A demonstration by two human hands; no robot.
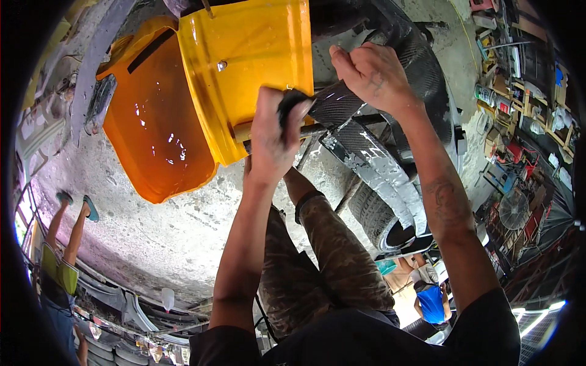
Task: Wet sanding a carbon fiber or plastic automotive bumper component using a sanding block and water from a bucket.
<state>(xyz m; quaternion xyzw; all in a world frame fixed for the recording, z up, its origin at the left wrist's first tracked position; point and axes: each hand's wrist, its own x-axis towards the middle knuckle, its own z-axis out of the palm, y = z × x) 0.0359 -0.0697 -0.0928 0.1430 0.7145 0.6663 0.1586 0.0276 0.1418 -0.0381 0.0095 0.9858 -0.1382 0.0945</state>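
My left hand (276,137), blurred by motion, is closed around a small black piece (293,104) whose kind I cannot make out. It is just in front of the lower edge of a glossy yellow panel (250,61). Closed in a fist, my right hand (373,73) is at the upper end of a dark strip with a carbon-fibre weave (336,107). The strip runs from there toward the black piece; what the right fingers hold is hidden. Below the strip lies a grey-and-black woven-pattern part (366,158) with worn patches.
A glossy orange panel (159,128) stands left of the yellow one. At right are a large black curved part (427,79), a tyre (372,213) and cluttered shelves (519,122). One person (58,262) stands at left; another in blue (432,302) is at lower right.
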